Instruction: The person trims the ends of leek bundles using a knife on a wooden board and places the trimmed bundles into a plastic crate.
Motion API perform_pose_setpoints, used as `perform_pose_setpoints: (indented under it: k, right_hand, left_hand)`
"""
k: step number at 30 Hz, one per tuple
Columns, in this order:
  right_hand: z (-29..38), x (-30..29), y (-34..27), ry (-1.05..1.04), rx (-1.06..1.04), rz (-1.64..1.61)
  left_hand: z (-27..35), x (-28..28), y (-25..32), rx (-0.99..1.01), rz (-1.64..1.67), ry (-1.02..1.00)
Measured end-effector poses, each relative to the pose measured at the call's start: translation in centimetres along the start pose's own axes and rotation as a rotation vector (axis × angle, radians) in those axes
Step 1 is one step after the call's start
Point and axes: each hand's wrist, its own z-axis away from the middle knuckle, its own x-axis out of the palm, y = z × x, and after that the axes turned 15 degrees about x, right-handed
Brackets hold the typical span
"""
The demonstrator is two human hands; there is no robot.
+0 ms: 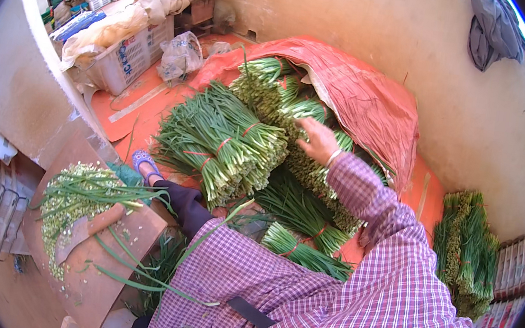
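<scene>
My right hand (pixel 318 141) is over the row of tied garlic chive bundles (pixel 271 87) partly covered by a red tarp (pixel 363 88). Its thumb and fingers are apart, and nothing shows between them. My left hand is out of view. Just left of the right hand lies a large stack of chive bundles (pixel 221 140) bound with red ties, cut ends facing right. Closer to my lap are a chive bundle (pixel 306 208) and another tied bundle (pixel 306 251). Loose chive leaves (pixel 156 288) hang from the wooden board (pixel 97 291) to my plaid apron (pixel 230 277).
On the board are a knife (pixel 85 231) with a wooden handle, chopped chive trimmings (pixel 64 199) and loose leaves. A white plastic crate (pixel 128 61) and a plastic bag (pixel 181 57) stand beyond. More chives (pixel 466 250) are stacked by the wall at right.
</scene>
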Motion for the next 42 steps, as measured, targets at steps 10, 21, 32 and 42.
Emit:
perform_pose_setpoints:
  k: [10, 21, 32, 42]
  right_hand:
    - [-12.8, -1.4, 7.2, -0.399, -0.391, 0.544]
    - [-13.3, 2.2, 6.5, -0.37, -0.55, 0.319]
    - [-4.2, -4.8, -1.1, 0.058, -0.59, -0.111]
    - [3.1, -16.3, -28.3, -0.233, -0.746, -0.881]
  left_hand:
    - [3.2, -3.0, 8.2, 0.109, 0.084, 0.117]
    - [9.2, 6.3, 19.1, 0.791, -0.645, -0.332]
    - [17.0, 19.7, 18.0, 0.615, 0.1, -0.815]
    - [27.3, 23.4, 30.9, 0.66, 0.788, -0.631]
